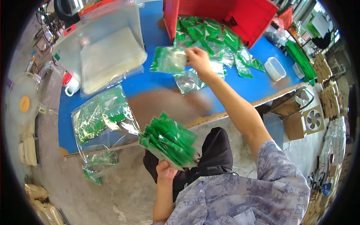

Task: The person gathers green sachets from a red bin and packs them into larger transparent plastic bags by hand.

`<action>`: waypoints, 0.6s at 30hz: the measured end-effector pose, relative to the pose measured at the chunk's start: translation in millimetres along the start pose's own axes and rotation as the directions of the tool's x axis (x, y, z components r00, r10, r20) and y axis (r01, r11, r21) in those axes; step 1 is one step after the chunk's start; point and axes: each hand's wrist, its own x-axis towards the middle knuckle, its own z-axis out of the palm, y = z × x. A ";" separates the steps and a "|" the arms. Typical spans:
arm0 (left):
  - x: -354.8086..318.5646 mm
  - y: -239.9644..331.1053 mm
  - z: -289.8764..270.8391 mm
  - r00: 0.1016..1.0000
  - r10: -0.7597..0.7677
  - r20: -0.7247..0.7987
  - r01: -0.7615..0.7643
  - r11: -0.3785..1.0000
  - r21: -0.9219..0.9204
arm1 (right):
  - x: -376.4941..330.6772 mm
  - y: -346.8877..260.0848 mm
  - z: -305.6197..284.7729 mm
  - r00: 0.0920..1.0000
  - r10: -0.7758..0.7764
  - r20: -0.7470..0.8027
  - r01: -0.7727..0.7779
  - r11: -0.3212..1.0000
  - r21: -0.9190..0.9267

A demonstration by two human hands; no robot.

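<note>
Over my lap, my left hand (167, 171) grips the lower end of a thick fanned stack of green-and-clear packets (168, 140). Stretched out across the blue table (153, 83), my right hand (198, 60) pinches the right edge of flat clear packets with green edges (169, 60); how many it holds cannot be made out. Just beyond that hand, a heap of similar packets (210, 32) spills from a tipped red bin (240, 15). Below the hand lies another clear packet (187, 84). A large clear bag (107, 112) with green packets inside lies left of my left hand.
A stack of large clear plastic sheets or bags (110, 56) lies at the back left, by a red-and-white mug (70, 84). Small clear tubs (275, 68) and a long green tray (300, 60) sit at the right. More packets (99, 159) hang at the table's front edge.
</note>
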 end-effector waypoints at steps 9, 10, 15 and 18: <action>3.6 -8.0 25.7 0.997 -0.070 -0.037 0.073 0.995 0.071 | -126.4 39.7 -47.5 0.765 -0.424 0.485 0.632 0.349 -0.692; 4.4 -6.4 21.0 0.997 -0.064 -0.036 0.066 0.995 0.079 | -133.2 45.0 -38.8 0.653 -0.471 0.593 0.728 0.172 -0.664; 5.9 0.5 44.3 0.974 0.073 -0.216 -0.017 0.968 0.249 | -92.3 45.0 -91.9 0.810 -0.314 0.495 0.578 0.287 -0.764; 28.0 22.1 58.2 0.947 0.145 -0.286 -0.023 0.921 0.390 | -96.2 14.8 -90.9 0.926 -0.097 0.365 0.344 0.618 -0.707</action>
